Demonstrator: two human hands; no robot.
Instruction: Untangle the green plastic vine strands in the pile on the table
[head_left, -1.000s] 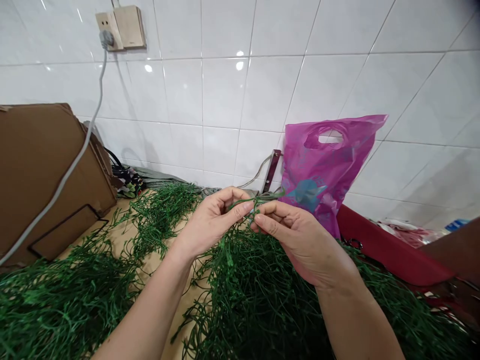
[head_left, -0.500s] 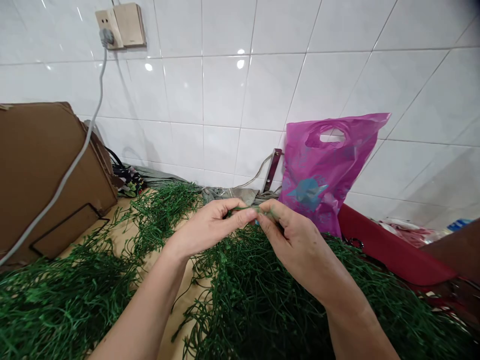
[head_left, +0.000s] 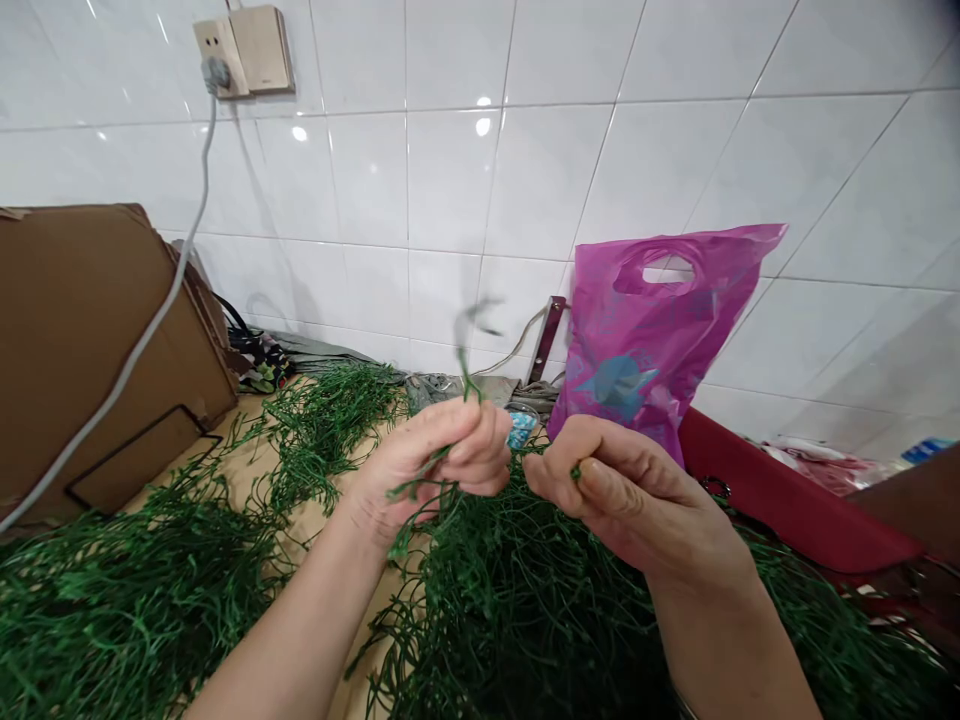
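My left hand (head_left: 435,462) is closed around a thin green plastic sprig (head_left: 469,345) whose blurred tip sticks up above the fingers, while its lower strands hang below the palm. My right hand (head_left: 630,495) is curled in a pinch on a small green piece (head_left: 576,472) at the thumb and forefinger. Both hands hover just above a large heap of green artificial grass strands (head_left: 510,610), a hand's width apart.
More green strands (head_left: 112,610) cover the tan table (head_left: 240,470) at left. A brown cardboard box (head_left: 82,340) stands at far left, crossed by a grey cable (head_left: 150,320) from a wall socket (head_left: 240,50). A magenta plastic bag (head_left: 645,330) and a red bag (head_left: 780,500) sit at right against white tiles.
The hands, joined over one sprig before, have pulled apart. The left hand now holds the sprig upright, and the right hand has drawn back with a small green bit.
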